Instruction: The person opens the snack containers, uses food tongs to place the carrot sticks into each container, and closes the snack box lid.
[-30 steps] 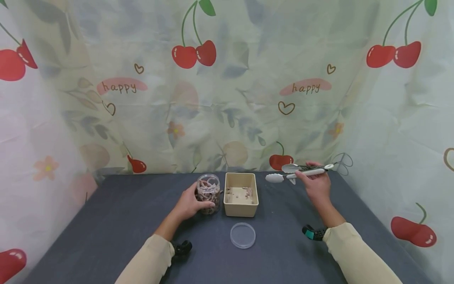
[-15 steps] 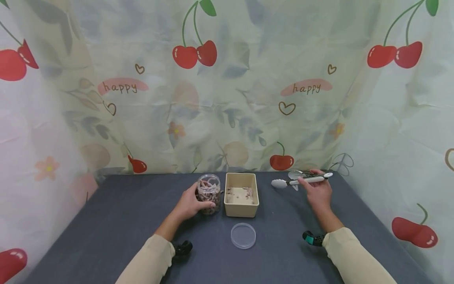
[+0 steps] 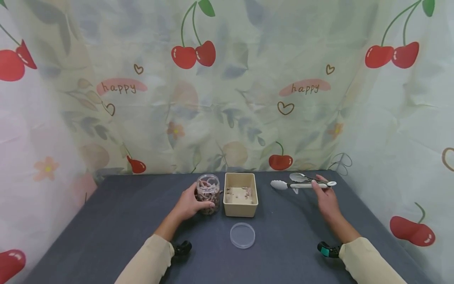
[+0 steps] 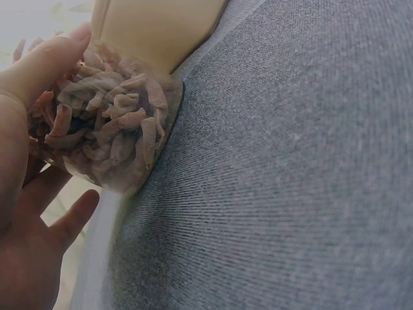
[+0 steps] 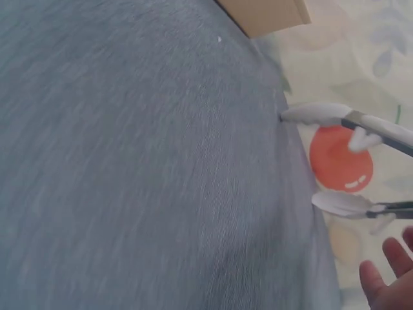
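The left hand [image 3: 189, 204] curls round a clear jar [image 3: 208, 193] of pinkish strips, thumb on one side and fingers on the other, the jar upright on the grey table [image 3: 117, 221] just left of a beige tray [image 3: 240, 195]. The right hand [image 3: 327, 198] lies with fingers loose and nearly straight, its fingertips at the handle end of the white tongs [image 3: 301, 183], gripping nothing. The tongs lie flat at the table's far right, long axis left to right, spoon tips toward the tray; the backdrop [image 3: 227, 79] reads "happy" twice.

Soft even light, blurred wrist views
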Demonstrator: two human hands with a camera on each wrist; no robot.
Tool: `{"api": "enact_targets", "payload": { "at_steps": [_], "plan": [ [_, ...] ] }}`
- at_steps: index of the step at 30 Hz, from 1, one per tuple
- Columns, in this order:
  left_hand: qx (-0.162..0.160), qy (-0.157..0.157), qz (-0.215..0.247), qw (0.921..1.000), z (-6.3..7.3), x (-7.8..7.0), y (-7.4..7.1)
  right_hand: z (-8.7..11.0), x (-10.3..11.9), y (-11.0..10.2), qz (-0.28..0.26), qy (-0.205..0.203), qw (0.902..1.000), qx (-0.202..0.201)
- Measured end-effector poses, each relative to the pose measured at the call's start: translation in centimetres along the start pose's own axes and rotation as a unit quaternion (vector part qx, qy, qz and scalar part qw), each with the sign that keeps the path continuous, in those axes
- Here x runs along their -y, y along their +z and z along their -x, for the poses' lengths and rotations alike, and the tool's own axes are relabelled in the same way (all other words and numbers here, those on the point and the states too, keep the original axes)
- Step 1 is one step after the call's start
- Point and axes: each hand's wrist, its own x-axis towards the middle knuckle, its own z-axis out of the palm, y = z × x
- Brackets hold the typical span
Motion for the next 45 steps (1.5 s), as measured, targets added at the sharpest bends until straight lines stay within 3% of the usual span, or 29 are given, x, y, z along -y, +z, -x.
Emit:
{"api": "enact_targets", "payload": {
  "at_steps": [2,4,11,16,22,26,31,45],
  "plan": [
    [0.0,0.0,-0.003,1.0,0.0,-0.1,-0.1,0.5,0.0,-0.6,-0.002,0.006,0.9997,0.025],
    [0.001,0.0,-0.005,1.0,-0.1,-0.1,-0.1,0.9,0.0,-1.1,0.016,0.011,0.9995,0.024],
    [0.004,0.001,-0.002,1.0,0.0,0.1,0.1,2.1,-0.8,-2.0,0.109,0.012,0.9911,-0.076],
    [0.001,0.002,0.002,1.0,0.0,0.2,0.2,2.8,-1.0,-2.4,0.163,-0.001,0.9828,-0.087],
    [-0.002,0.007,0.007,0.9999,-0.1,0.2,0.2,3.3,-1.0,-3.1,0.182,-0.005,0.9814,-0.061],
    [-0.004,0.007,0.008,0.9999,-0.1,0.2,0.2,3.5,-1.2,-3.8,0.203,-0.028,0.9784,-0.028],
    [-0.003,0.008,0.008,0.9999,-0.1,0.2,0.1,3.9,-1.6,-4.6,0.247,-0.058,0.9672,0.015],
    [-0.006,0.015,0.014,0.9998,-0.1,0.3,0.1,4.2,-1.6,-4.3,0.313,-0.014,0.9475,0.065]
  ]
}}
